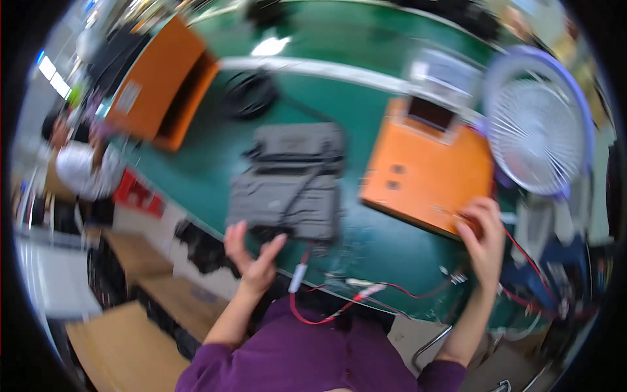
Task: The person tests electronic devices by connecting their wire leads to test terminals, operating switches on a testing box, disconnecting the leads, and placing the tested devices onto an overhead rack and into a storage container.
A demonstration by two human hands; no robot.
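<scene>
My left hand (253,261) has its fingers and thumb spread at the near edge of a grey case-like device (284,199); whether it touches is unclear. A black cable crosses the device's top. My right hand (484,238) curls at the near right corner of an orange box (424,166), thumb and fingers around a small, dark reddish round part that blurs. On the far end of that box rests a clear plastic case (444,75). Red wires (307,320) with a white sleeve (298,277) run from the device along the table's front edge.
A purple-rimmed fan (539,127) stands at the right. Another orange box (157,85) sits far left on the green table (366,261), near a coiled black cable (251,95). Cardboard boxes (130,343) are lower left. A person in white (88,170) is beyond.
</scene>
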